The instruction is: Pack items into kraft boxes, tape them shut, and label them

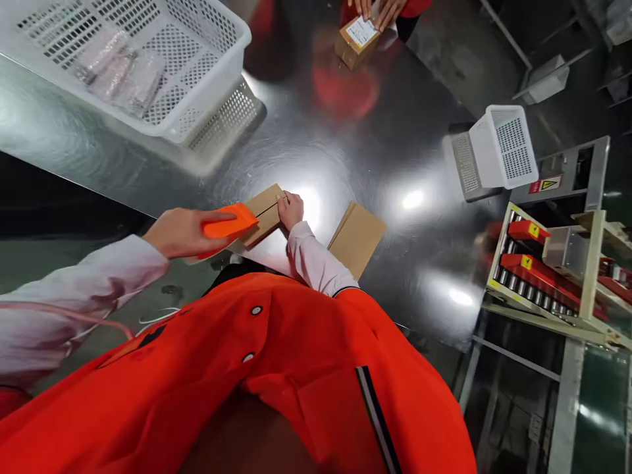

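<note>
My left hand [180, 232] is closed around an orange tape dispenser [228, 225], whose front end meets the near left end of a small brown cardboard box [269, 217]. The box lies near the front edge of the shiny metal table [395, 141], its top flaps folded in with a thin dark seam between them. At its far right end, my right hand [291, 209] grips the box with curled fingers. To the right of that forearm rest flat, folded pieces of cardboard [359, 236]. The dispenser's underside and any tape on it are hidden.
A large white plastic basket [210, 76] at the back left holds several bubble-wrapped packages [121, 69]. A smaller white basket [508, 148] stands at the right. Across the table, a co-worker's hands [378, 12] touch a labelled box [356, 43]. A roller rack [538, 283] with red bins stands at right.
</note>
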The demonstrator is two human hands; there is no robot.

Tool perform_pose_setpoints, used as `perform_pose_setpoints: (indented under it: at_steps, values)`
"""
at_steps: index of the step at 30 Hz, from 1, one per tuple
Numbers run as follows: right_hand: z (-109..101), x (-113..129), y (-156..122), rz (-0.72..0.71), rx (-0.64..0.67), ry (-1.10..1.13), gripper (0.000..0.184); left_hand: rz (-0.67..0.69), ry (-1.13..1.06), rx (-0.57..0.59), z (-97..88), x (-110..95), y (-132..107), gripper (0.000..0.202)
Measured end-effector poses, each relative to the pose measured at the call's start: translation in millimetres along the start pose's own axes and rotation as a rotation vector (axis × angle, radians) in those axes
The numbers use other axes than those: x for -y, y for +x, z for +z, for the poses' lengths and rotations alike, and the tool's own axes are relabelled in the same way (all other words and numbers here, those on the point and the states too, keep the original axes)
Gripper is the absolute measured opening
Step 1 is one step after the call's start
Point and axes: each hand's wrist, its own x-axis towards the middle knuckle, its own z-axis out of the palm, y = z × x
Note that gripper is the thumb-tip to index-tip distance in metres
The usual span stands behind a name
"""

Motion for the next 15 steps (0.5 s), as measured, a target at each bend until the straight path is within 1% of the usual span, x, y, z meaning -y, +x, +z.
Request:
perform_pose_setpoints:
  at_steps: [2, 3, 4, 6, 8, 9, 12, 14, 15]
  values:
    - [-7.5, 6.5, -3.9, 0.033, 0.021, -0.05, 0.044, 0.004, 0.109, 0.099, -3.0, -15.8, 12.7, 0.085]
    - [-11.1, 10.6, -7.5, 0.043, 0.015, -0.079, 0.045, 0.006, 0.145, 0.14, -3.3, -19.6, 18.0, 0.084]
    - [-14.5, 15.1, -12.4, 0.029, 0.012, -0.111, 0.045, 0.012, 0.155, 0.171, -2.0, -20.2, 21.5, 0.084]
    - [-19.5, 25.1, -25.0, -0.069, 0.037, -0.177, 0.045, 0.024, 0.138, 0.183, 7.8, -11.5, 21.9, 0.085]
    - [-21.8, 34.8, -39.1, -0.163, 0.124, -0.213, 0.05, 0.031, 0.098, 0.14, 27.5, 7.7, 14.3, 0.085]
    - [-21.9, 39.3, -45.5, -0.169, 0.175, -0.218, 0.057, 0.041, 0.069, 0.105, 40.0, 19.4, 8.9, 0.085]
    - [-18.2, 49.6, -57.8, -0.088, 0.263, -0.22, 0.085, 0.091, -0.033, -0.026, 76.8, 50.5, -3.9, 0.085]
    - [-13.7, 53.9, -59.8, -0.054, 0.272, -0.241, 0.097, 0.12, -0.071, -0.084, 92.3, 59.7, -4.8, 0.085]
    - [-11.5, 55.2, -59.6, -0.042, 0.267, -0.253, 0.101, 0.13, -0.08, -0.096, 96.2, 60.2, -3.1, 0.085]
